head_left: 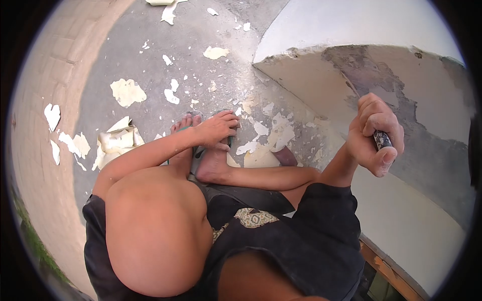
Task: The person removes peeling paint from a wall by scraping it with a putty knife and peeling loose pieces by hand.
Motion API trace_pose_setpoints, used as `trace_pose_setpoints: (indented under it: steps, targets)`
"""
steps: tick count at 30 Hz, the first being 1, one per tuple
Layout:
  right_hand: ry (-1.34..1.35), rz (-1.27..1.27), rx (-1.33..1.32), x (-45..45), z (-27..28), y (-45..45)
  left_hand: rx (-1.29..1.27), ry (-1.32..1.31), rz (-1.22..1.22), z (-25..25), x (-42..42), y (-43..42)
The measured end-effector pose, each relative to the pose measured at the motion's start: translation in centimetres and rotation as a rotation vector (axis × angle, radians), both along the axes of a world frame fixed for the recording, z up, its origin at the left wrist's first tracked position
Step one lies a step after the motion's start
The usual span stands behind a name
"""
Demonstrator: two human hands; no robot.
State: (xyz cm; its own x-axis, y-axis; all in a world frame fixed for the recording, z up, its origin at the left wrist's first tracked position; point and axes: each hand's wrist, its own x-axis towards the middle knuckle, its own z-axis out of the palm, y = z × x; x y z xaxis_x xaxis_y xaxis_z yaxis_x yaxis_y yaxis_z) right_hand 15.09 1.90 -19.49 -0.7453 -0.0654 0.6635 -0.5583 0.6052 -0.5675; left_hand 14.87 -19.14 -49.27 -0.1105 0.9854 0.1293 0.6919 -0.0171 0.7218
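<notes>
My right hand (376,133) is wrapped round the dark, speckled handle of a scraper (382,140). The tool's thin blade reaches up and left against the wall (366,75), where paint is gone and grey and brown patches show. Over my foot (213,168) rests my left hand (218,131), its fingers spread and holding nothing. Pale paint flakes (281,131) lie on the grey floor between my feet and the wall.
Larger cream flakes (128,93) and a pile of peeled pieces (118,143) lie on the grey floor (191,45). Tan paving (50,65) runs along the left. An orange-brown wooden edge (389,266) shows at the lower right, with grass (37,246) at the lower left.
</notes>
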Motion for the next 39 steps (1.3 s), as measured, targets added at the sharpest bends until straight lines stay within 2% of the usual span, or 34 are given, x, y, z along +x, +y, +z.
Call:
trace_pose_setpoints:
  steps: [4,5,8,12,16,20,21,24,28,29,31,33,36,39]
  targets:
    - [0.007,-0.034,-0.004,-0.7,-0.1,0.0,0.011,0.021,0.014,0.0,-0.2,0.2]
    - [-0.088,-0.153,0.049,-1.3,-1.1,0.4,0.016,0.019,0.005,0.1,-0.3,0.2]
    - [0.158,0.188,-0.049,-0.2,-0.7,-0.1,0.001,0.050,0.025,0.0,-1.6,0.6]
    - [-0.004,-0.066,0.098,-0.8,0.1,-0.1,0.019,0.002,0.012,-0.1,-0.4,0.2]
    - [0.120,0.106,0.025,0.2,-0.6,0.1,0.019,-0.027,0.011,0.0,-0.3,0.1]
    - [0.041,0.015,-0.018,-0.4,-0.9,0.3,0.007,0.012,-0.008,0.2,-0.8,0.3]
    - [0.060,0.116,-0.041,-0.1,-0.6,0.8,0.003,0.015,0.000,0.2,-0.7,0.3]
    - [-0.033,-0.096,-0.052,-1.0,-2.2,0.5,0.002,-0.009,-0.004,-0.1,0.5,0.0]
    - [0.074,0.110,-0.081,-0.3,-0.7,0.2,0.038,0.011,0.014,-0.1,-0.3,0.0]
    - [0.028,0.012,-0.026,-0.8,-1.3,0.3,0.000,0.006,0.005,0.2,-0.4,0.1]
    - [0.014,-0.002,0.016,-0.3,-1.6,0.3,-0.005,0.009,-0.009,0.2,-0.1,0.2]
    - [0.084,0.057,0.009,0.1,-1.5,0.0,0.012,-0.006,0.011,0.1,-0.3,0.0]
    - [0.065,0.013,0.092,0.0,-0.8,-0.2,0.013,0.009,0.022,0.1,-0.3,0.0]
    - [0.084,0.112,0.035,0.3,-0.2,0.3,-0.003,0.001,0.007,0.2,-0.4,0.2]
